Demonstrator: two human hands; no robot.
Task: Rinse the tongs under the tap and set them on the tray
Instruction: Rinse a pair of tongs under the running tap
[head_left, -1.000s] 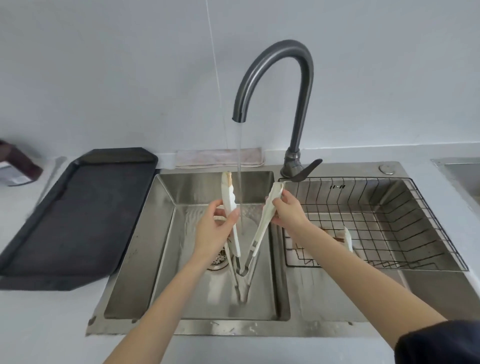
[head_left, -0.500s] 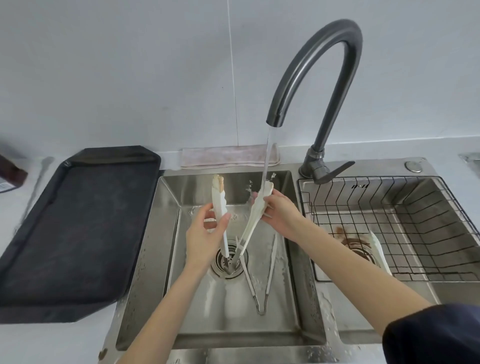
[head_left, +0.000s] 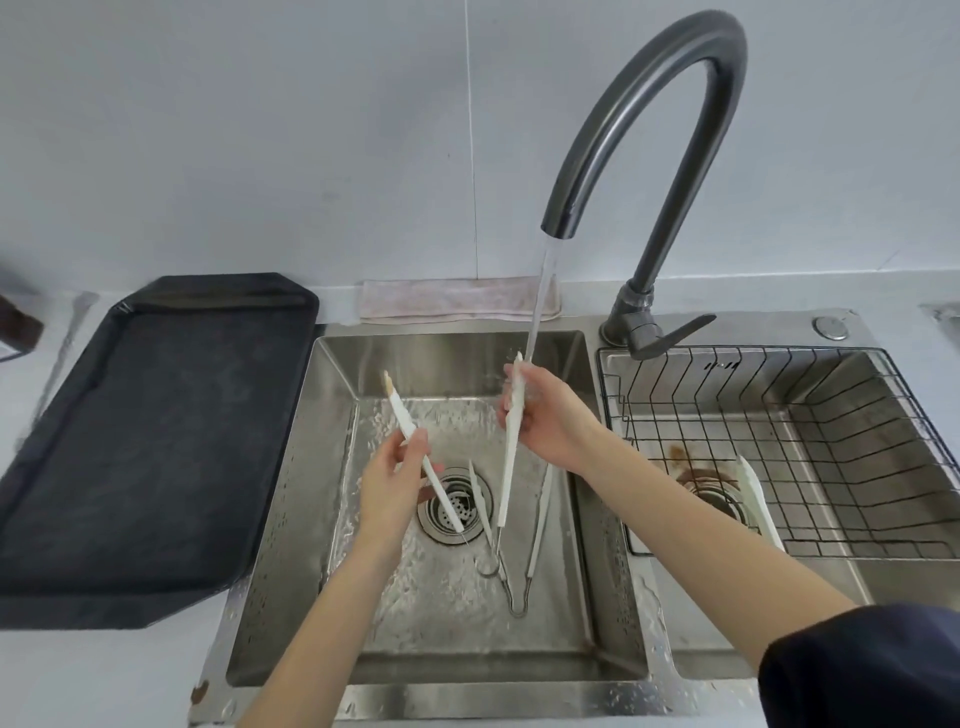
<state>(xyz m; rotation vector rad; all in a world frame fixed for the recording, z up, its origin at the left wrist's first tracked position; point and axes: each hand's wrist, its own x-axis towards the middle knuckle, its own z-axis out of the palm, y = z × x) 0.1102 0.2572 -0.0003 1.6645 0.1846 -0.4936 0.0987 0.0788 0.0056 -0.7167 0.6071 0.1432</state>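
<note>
Pinching one white arm each, the left hand (head_left: 392, 470) and right hand (head_left: 545, 415) spread the tongs (head_left: 506, 467) over the sink (head_left: 332, 467), right tip in the tap's (head_left: 649, 130) stream. Rinsing looks underway; the black tray (head_left: 145, 415) on the left counter awaits.

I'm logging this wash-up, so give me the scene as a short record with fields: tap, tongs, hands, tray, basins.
tap: running, stream landing on the right arm of the tongs
tongs: white, spread in a V, tips up, over the left basin
left hand: grips the left arm
right hand: grips the right arm near its tip
tray: black, on the counter left of the sink, nothing on it
left basin: wet, second tongs lying in it
right basin: holds a wire rack
</note>
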